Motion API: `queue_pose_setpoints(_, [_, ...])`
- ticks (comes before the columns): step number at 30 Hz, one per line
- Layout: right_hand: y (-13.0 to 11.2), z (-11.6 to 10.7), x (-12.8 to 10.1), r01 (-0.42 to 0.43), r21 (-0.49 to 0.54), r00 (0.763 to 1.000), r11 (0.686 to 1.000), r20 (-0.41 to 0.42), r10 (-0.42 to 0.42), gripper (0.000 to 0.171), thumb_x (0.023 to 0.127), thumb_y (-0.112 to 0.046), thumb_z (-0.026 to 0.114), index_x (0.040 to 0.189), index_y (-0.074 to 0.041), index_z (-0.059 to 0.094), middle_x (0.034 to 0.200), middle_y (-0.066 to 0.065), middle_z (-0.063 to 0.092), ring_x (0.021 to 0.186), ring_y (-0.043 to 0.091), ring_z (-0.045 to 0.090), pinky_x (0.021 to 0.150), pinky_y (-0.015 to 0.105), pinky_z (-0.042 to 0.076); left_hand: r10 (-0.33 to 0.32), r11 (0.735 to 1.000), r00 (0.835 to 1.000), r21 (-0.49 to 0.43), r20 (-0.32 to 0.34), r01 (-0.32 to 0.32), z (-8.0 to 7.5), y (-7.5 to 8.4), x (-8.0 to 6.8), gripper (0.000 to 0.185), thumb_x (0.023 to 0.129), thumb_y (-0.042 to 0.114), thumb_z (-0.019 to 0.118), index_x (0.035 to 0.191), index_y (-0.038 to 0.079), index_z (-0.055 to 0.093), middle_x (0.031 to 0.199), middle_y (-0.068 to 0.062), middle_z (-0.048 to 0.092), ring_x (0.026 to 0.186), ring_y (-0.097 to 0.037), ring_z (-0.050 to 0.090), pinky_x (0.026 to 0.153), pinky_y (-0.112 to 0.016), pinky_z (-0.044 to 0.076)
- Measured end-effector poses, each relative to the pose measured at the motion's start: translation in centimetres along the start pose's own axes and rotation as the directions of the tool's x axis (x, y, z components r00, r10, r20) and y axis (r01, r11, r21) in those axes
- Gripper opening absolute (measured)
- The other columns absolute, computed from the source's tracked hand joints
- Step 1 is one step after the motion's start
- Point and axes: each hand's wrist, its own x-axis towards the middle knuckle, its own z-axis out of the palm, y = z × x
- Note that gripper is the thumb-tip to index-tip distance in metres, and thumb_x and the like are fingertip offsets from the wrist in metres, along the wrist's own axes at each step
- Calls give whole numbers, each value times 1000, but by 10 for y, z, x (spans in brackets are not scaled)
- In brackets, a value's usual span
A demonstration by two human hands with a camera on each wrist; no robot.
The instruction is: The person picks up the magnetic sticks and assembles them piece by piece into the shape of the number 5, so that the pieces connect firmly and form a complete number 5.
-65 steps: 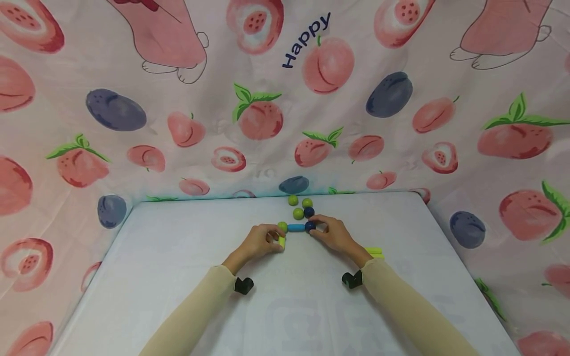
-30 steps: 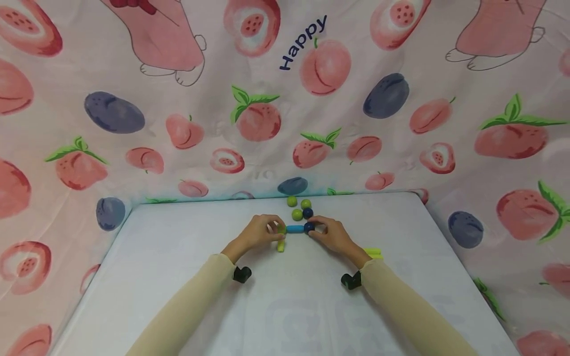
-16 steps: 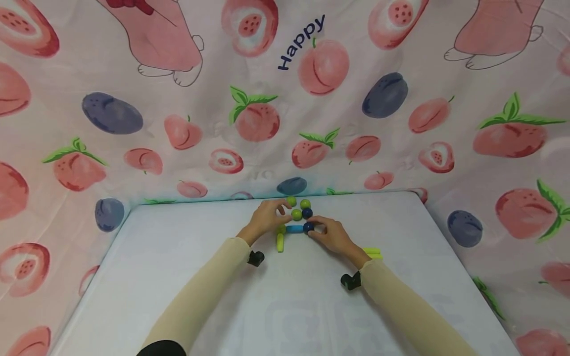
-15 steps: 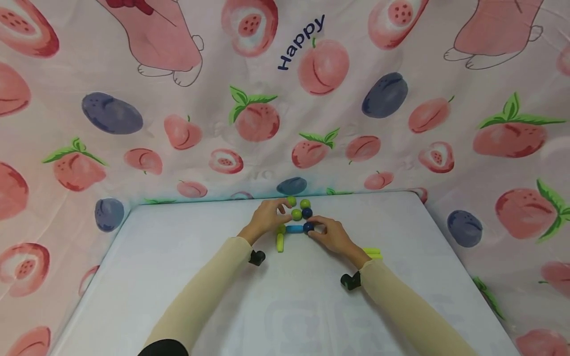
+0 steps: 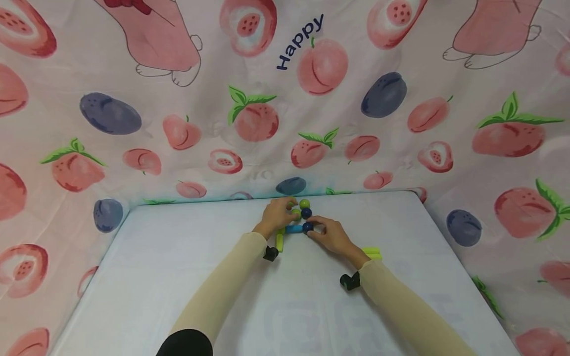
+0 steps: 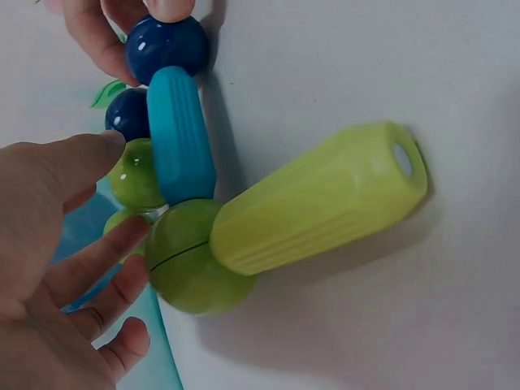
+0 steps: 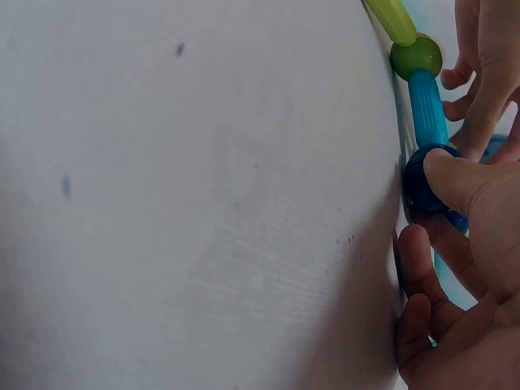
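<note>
My right hand (image 5: pixel 331 235) pinches a dark blue ball (image 7: pixel 419 183) between thumb and fingers. That ball sits at one end of a ribbed blue rod (image 6: pixel 180 134). At the rod's other end is a green ball (image 6: pixel 191 264), from which a yellow-green rod (image 6: pixel 325 199) with a pale round end spot points toward the person. My left hand (image 5: pixel 277 216) reaches over the loose balls behind this chain. Its thumb is at a green ball (image 6: pixel 134 180), and its other fingers are spread near another green ball (image 6: pixel 120 223), partly hidden. A second dark blue ball (image 5: pixel 306 213) lies close by.
One more green ball (image 5: pixel 305 203) lies near the back edge of the white-covered table (image 5: pixel 178 277). Loose yellow rods (image 5: pixel 372 252) lie beside the right wrist. A fruit-printed cloth (image 5: pixel 249 59) hangs behind the table.
My left hand has let go of the yellow-green rod and the chain's green ball, then moved back and right to the loose green balls. The right hand still pinches the dark blue ball.
</note>
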Motion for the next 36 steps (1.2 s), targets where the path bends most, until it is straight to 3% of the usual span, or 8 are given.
queue_pose_setpoints(14, [0,1,1,27,3,1000,1000,-15,-27,39,95,-21,76,131,-12,68,124,7,71,65,10,54,63,29,47,10,1000,1000,20,-5,-10,5,-5,4,25,95,24,77,117,14,74,114,-8,74,107,-25,68,93,-44,53])
queue_pose_setpoints(26, [-1,0,-1,12,8,1000,1000,-5,-12,38,95,-21,76,132,-13,68,124,7,70,63,10,53,62,28,45,-20,999,1000,-26,15,20,4,-7,0,27,95,23,77,119,13,73,114,-11,74,106,-27,69,92,-44,54])
queue_pose_setpoints(36, [-1,-1,0,12,8,1000,1000,-2,-12,37,95,-21,76,131,-13,68,125,7,70,64,11,53,63,28,45,18,1000,1000,-14,3,-18,1,-9,-2,28,95,23,76,120,13,73,116,-9,73,108,-26,67,94,-43,52])
